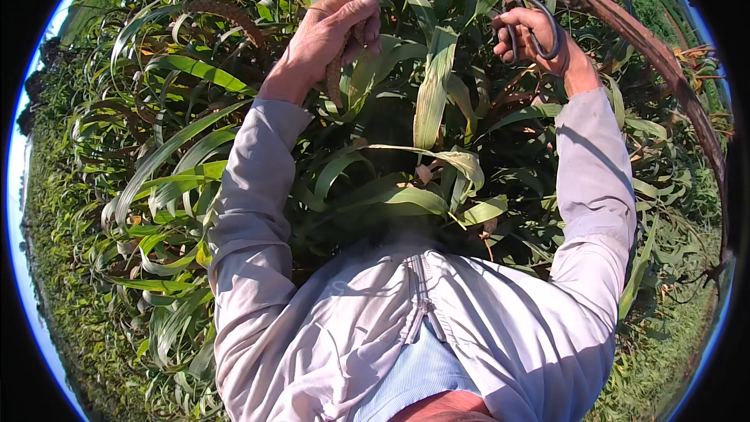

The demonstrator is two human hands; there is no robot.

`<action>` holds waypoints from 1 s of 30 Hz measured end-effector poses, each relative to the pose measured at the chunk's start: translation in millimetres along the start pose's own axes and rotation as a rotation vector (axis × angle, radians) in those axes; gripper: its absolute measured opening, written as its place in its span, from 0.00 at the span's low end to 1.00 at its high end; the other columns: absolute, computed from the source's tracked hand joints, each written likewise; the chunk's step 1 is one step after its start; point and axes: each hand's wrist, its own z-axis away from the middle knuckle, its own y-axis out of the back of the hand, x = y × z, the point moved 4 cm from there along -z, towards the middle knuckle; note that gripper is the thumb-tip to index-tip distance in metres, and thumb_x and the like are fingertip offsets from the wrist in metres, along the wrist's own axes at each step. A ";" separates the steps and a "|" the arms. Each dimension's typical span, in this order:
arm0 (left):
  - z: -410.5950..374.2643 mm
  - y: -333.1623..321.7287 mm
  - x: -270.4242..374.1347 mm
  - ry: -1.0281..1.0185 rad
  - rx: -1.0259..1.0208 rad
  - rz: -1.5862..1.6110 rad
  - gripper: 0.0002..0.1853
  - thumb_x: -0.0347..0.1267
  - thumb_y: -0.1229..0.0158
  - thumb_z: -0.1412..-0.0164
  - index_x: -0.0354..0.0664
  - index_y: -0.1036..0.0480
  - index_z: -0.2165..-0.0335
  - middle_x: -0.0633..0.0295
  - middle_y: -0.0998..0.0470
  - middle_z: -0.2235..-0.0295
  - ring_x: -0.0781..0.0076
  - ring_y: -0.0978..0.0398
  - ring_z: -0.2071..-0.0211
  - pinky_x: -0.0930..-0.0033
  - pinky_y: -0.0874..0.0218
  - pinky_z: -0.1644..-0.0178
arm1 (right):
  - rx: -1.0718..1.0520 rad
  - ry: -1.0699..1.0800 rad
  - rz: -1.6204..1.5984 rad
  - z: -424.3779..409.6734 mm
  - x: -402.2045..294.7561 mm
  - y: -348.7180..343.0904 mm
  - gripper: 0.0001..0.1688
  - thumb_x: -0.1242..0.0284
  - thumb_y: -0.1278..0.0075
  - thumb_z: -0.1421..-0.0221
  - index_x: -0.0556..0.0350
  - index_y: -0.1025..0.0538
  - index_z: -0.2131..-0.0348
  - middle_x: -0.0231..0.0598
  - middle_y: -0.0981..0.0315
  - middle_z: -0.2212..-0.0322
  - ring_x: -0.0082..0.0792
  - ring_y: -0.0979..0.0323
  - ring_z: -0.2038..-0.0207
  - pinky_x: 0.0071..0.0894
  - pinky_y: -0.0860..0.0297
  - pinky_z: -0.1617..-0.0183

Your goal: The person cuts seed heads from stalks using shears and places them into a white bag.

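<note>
My left hand (345, 29), at the upper middle, is closed on a brownish millet seed head (334, 76), whose tip hangs below the palm. At the upper right my right hand (533, 38) has its fingers through the dark loop handles of scissors or shears (548, 41); the blades cannot be made out among the leaves. Between the hands stands a broad, pale green leaf with brown streaks (433, 88). Another drooping seed head (231, 14) shows to the left of my left hand.
Dense leafy millet plants (176, 158) surround both arms. A thick brown stem or branch (621, 17) arches over the top and down the right side, passing close above my right hand. Low green growth (662, 357) lies at the lower right.
</note>
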 end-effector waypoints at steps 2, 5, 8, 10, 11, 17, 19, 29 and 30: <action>7.3 -1.3 -3.9 0.037 -0.024 0.023 0.14 0.40 0.47 0.34 0.43 0.32 0.73 0.69 0.33 0.81 0.82 0.36 0.84 0.81 0.50 0.86 | -0.081 0.038 0.099 -21.6 -11.3 -4.4 0.16 0.63 0.53 0.44 0.59 0.25 0.65 0.33 0.27 0.73 0.30 0.24 0.71 0.26 0.28 0.68; 14.7 -1.2 -2.6 0.039 -0.050 0.044 0.10 0.36 0.41 0.39 0.42 0.30 0.68 0.73 0.38 0.83 0.84 0.39 0.86 0.81 0.52 0.85 | -0.059 -0.056 0.180 -47.0 -16.1 -2.6 0.14 0.65 0.52 0.45 0.59 0.25 0.66 0.34 0.26 0.76 0.30 0.23 0.74 0.24 0.29 0.74; 20.6 0.9 2.7 0.058 -0.014 0.009 0.09 0.34 0.39 0.40 0.40 0.28 0.67 0.73 0.39 0.85 0.84 0.40 0.87 0.81 0.50 0.85 | -0.090 0.081 0.075 -78.8 -11.0 -8.5 0.11 0.66 0.49 0.45 0.56 0.26 0.70 0.32 0.26 0.77 0.29 0.23 0.75 0.23 0.29 0.74; 23.2 0.2 8.5 0.102 0.006 -0.001 0.09 0.34 0.40 0.41 0.39 0.27 0.69 0.73 0.39 0.86 0.85 0.39 0.87 0.80 0.50 0.85 | -0.147 0.271 0.023 -106.5 -14.6 -10.4 0.12 0.65 0.47 0.45 0.54 0.26 0.72 0.30 0.27 0.78 0.26 0.23 0.76 0.24 0.27 0.73; 25.1 -1.7 14.2 0.073 -0.029 -0.068 0.09 0.34 0.41 0.40 0.38 0.26 0.68 0.72 0.37 0.87 0.85 0.39 0.87 0.80 0.50 0.84 | -0.215 0.264 -0.047 -117.2 -13.4 -9.5 0.11 0.65 0.47 0.43 0.53 0.26 0.71 0.28 0.28 0.78 0.23 0.27 0.77 0.22 0.28 0.75; 7.9 -11.8 35.5 -0.084 0.040 -0.251 0.13 0.37 0.45 0.37 0.37 0.25 0.65 0.71 0.33 0.86 0.86 0.37 0.86 0.81 0.47 0.82 | -0.092 0.723 0.706 -135.1 -33.9 -8.5 0.16 0.63 0.44 0.44 0.53 0.24 0.59 0.22 0.30 0.77 0.13 0.39 0.79 0.19 0.41 0.79; -4.0 -11.6 36.6 -0.145 0.123 -0.350 0.14 0.35 0.48 0.35 0.36 0.25 0.59 0.70 0.29 0.80 0.87 0.34 0.82 0.79 0.44 0.79 | 0.012 0.617 0.642 -117.0 -21.7 0.4 0.15 0.63 0.42 0.47 0.54 0.24 0.63 0.22 0.29 0.78 0.14 0.39 0.80 0.20 0.44 0.79; -120.3 -30.6 32.5 -0.189 -0.216 -0.945 0.14 0.34 0.44 0.39 0.52 0.24 0.54 0.59 0.20 0.67 0.67 0.23 0.69 0.68 0.32 0.63 | 0.247 0.744 1.054 29.9 11.0 -9.0 0.17 0.69 0.43 0.52 0.65 0.32 0.75 0.45 0.44 0.87 0.32 0.44 0.81 0.37 0.43 0.76; -120.9 -40.6 29.9 -0.270 -0.428 -1.019 0.15 0.33 0.43 0.40 0.56 0.24 0.53 0.60 0.20 0.65 0.66 0.22 0.68 0.69 0.32 0.61 | 0.221 0.676 1.061 40.4 10.6 -13.9 0.19 0.69 0.43 0.54 0.66 0.35 0.78 0.48 0.47 0.89 0.33 0.47 0.83 0.38 0.46 0.78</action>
